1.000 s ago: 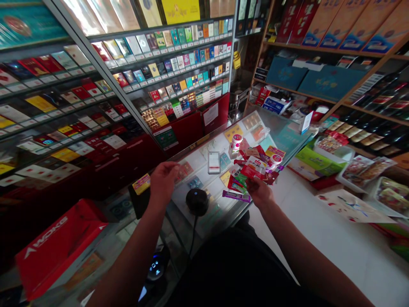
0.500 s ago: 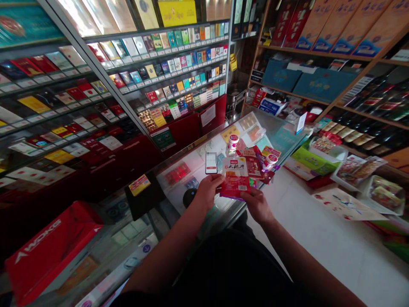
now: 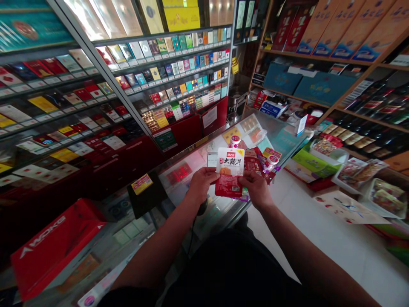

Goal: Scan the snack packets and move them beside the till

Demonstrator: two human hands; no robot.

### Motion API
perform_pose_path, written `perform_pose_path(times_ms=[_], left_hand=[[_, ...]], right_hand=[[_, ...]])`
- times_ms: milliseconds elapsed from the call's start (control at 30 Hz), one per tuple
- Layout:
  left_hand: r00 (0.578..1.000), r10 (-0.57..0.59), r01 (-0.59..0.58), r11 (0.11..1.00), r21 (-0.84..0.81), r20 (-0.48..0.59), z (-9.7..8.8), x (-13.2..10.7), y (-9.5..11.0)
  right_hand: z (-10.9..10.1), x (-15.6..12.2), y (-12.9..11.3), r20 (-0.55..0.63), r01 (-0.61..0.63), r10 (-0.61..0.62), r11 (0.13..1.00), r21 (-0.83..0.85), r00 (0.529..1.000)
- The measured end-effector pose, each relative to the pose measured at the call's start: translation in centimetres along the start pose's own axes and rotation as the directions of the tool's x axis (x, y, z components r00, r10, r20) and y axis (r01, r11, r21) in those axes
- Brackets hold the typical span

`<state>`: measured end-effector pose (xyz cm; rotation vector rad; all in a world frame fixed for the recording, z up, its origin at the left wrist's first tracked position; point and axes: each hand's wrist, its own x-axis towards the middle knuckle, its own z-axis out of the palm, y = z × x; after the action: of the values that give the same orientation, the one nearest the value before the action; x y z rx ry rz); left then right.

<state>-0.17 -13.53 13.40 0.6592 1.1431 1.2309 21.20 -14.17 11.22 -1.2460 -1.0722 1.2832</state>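
Observation:
A red and white snack packet (image 3: pixel 229 172) is held up over the glass counter, its printed front facing me. My left hand (image 3: pixel 202 183) pinches its left edge, and my right hand (image 3: pixel 256 187) grips the lower right edge. Behind it lie several red and purple snack packets (image 3: pixel 254 161), partly covered. Two small tubs with pink and white lids, one a far tub (image 3: pixel 235 141) and one a right tub (image 3: pixel 272 160), stand among them. A phone (image 3: pixel 212 159) with a lit screen shows behind the packet. Under my left wrist is a dark rounded object (image 3: pixel 202 207) with a cable, mostly hidden.
The glass counter (image 3: pixel 172 200) runs diagonally, with a yellow and pink packet (image 3: pixel 141 184) on a black pad at left. A red box (image 3: pixel 57 247) stands at lower left. Cigarette shelves (image 3: pixel 179 57) line the back. Snack bins (image 3: pixel 351 175) and wine bottles fill the right.
Both hands have raised the packet slightly and shifted it left, turning it more upright. It now covers part of the phone, and my left hand hides more of the dark object.

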Motion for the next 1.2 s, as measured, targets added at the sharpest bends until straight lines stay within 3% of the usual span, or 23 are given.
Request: perform_pose_path(times_ms=[167,367,567,733,1033,1200], left_hand=[[0.986,0.168,-0.164,0.966,0.201,0.0,-1.2,1.6,1.9],[0.976,0.216,-0.213,0.95,0.228,0.011,-3.7,3.6,3.5],[0.975,0.219,-0.208,0.952,0.224,-0.026,-6.0,4.8,3.9],[0.971,0.225,-0.189,0.93,0.314,-0.08,-7.8,5.7,3.8],[0.981,0.179,-0.149,0.946,0.289,-0.081,-10.5,6.4,2.9],[0.979,0.176,-0.129,0.926,0.354,-0.105,-11.7,6.5,2.3]], right_hand=[[1.2,2.6,-1.0,0.026,0.046,-0.044,0.996,-0.074,0.999],[3.6,4.8,-0.2,0.048,0.066,-0.061,0.991,-0.115,0.997],[6.0,6.4,0.3,0.11,0.12,-0.101,0.976,-0.183,0.989],[7.8,7.2,0.8,0.103,0.133,-0.105,0.939,-0.316,0.989],[10.1,7.1,2.5,0.125,0.135,-0.087,0.88,-0.456,0.988],[10.9,6.7,3.2,0.128,0.172,-0.123,0.841,-0.512,0.984]])
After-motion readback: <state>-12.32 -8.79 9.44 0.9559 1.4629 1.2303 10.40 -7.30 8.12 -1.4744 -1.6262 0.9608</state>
